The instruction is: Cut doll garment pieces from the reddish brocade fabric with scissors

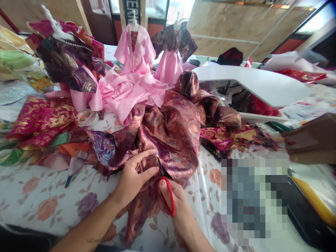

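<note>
The brocade (174, 136), glossy maroon and copper with paisley swirls, lay heaped at centre frame on the floral bench (39, 203). The left hand (132, 178) pressed on it, grip wide. The right hand (180, 206) held its grip closed round red scissors (170, 196), whose blades were hidden in the cloth. Pink gowns (135, 52) stood at upper centre.

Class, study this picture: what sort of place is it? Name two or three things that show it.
Probably a small sewing workshop for doll costumes: pink satin gowns on tiny white mannequins, a heap of maroon patterned brocade cloth, and red-handled scissors held in the right hand.
</note>
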`<state>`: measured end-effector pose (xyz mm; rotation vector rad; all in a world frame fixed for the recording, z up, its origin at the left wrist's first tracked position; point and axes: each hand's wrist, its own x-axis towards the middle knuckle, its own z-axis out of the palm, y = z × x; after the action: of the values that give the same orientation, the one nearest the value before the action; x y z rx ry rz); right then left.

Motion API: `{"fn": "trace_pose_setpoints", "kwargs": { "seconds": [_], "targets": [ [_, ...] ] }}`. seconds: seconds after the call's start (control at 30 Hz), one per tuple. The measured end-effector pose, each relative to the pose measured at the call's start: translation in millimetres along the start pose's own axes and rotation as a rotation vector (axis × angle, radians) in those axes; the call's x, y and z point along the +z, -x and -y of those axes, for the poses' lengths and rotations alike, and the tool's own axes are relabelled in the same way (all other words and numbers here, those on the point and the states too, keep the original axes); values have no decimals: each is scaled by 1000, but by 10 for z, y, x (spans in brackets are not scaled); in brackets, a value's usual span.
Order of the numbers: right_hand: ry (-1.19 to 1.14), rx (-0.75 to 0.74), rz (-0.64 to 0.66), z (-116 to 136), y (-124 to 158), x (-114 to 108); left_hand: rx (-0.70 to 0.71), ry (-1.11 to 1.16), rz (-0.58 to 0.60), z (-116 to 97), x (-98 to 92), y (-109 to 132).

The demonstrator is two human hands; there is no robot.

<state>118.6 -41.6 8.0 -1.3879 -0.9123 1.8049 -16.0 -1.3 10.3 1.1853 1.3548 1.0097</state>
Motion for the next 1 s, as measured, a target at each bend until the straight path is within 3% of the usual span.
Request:
{"fn": "trace_pose_setpoints", "kwargs": {
  "seconds": [0.53, 0.77, 1.0],
  "targets": [
    [-2, -10, 22, 22, -18, 8, -2, 60, 46, 12, -46, -11],
    [-14, -12, -38, 7, 12, 29, 0, 42, 18, -9, -46, -8],
    [-35, -8, 8, -32, -4, -26, -9, 48, 25, -4, -46, -5]
  ]
}}
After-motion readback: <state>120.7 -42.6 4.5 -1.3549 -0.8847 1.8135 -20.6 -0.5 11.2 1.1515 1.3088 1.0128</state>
